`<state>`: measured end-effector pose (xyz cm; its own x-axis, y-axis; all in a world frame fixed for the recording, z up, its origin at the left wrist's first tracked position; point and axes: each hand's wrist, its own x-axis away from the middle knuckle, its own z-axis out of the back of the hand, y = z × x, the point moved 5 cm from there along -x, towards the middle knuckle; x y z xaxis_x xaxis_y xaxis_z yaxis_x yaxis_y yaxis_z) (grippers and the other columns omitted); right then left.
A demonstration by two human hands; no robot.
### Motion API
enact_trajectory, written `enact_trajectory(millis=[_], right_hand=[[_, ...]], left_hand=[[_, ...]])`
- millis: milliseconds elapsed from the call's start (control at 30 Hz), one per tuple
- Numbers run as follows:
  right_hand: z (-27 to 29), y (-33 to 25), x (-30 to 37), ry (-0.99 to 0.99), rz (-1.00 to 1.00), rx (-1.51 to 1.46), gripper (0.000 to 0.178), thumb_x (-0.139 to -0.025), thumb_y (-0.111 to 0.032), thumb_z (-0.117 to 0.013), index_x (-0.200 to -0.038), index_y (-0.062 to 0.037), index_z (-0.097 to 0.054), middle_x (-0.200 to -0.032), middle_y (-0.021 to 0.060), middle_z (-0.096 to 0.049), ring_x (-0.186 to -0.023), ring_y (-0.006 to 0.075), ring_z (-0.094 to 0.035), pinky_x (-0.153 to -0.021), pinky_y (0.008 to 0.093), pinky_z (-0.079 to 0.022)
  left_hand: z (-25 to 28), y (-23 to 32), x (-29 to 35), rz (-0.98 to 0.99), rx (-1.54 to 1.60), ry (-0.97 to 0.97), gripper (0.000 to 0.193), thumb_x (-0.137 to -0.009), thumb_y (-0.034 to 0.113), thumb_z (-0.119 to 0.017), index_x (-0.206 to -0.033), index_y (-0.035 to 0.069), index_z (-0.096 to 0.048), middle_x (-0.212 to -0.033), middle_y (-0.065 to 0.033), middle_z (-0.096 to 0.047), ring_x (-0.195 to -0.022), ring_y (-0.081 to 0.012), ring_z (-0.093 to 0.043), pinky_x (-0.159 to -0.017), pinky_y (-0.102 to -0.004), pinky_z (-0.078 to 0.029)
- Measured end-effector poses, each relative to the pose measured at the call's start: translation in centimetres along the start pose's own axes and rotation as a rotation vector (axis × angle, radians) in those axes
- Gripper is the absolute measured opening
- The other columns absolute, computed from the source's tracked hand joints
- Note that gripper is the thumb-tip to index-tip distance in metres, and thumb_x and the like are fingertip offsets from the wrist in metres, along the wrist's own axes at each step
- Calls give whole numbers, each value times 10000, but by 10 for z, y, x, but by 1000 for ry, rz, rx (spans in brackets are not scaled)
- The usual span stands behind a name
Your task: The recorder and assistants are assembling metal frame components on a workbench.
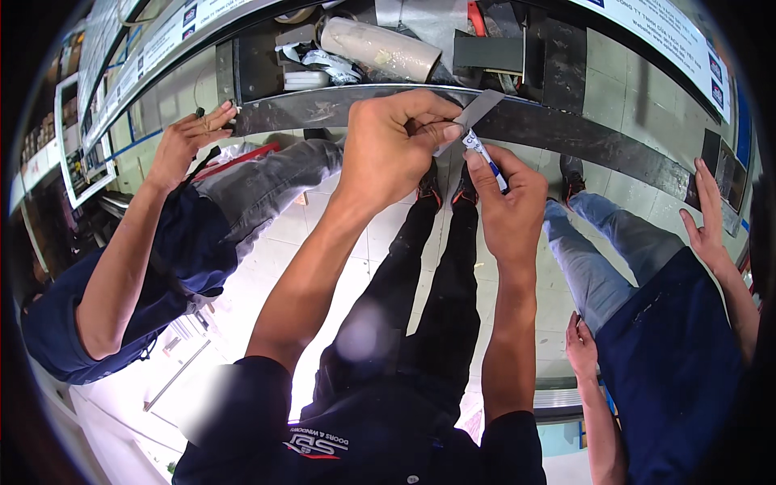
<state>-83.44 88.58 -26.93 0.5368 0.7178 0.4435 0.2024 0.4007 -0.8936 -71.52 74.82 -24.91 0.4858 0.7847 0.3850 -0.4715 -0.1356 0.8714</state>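
In front of me, over the near edge of the dark workbench (323,107), my two hands meet. My left hand (388,149) pinches a thin flat grey strip (483,107) between thumb and fingers, its free end pointing up to the right. Close beside it, my right hand (513,194) is closed on a narrow white-and-blue printed piece (475,144). The upper end of that piece touches or overlaps the grey strip near my left fingertips; whether the two are joined I cannot tell.
Beyond my hands the bench holds a cardboard tube (380,50), crumpled film (330,66), a dark box (489,55) and a red-handled tool (477,18). Long framed profiles run behind. Co-workers stand left and right, a hand (198,133) and another hand (707,214) at the bench.
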Motion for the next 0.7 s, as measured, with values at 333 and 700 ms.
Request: enact_trajectory(millis=[333,700], right_hand=[[3,-2,-5,-46,-8,15,265,-1033,-202,-784,-1099,55,-797,-714,-26,-618,-670,40,-486,-573,259,-385],[-1,-9,18,170,158,-38,238,-1018,-173,-803,-1136,34,-795,-832,5,-687,-724,56,-534,-590,267,-407]], left_hand=[[0,12,-5,-9,-110,-83,234,-904,-24,-852,-1136,-10,-825,-815,-12,-747,-726,-63,-605,-667,-253,-501],[64,2,-6,-178,-242,133,227,-920,43,-849,-1146,23,-828,-857,1,-699,-798,-74,-583,-685,-251,-455]])
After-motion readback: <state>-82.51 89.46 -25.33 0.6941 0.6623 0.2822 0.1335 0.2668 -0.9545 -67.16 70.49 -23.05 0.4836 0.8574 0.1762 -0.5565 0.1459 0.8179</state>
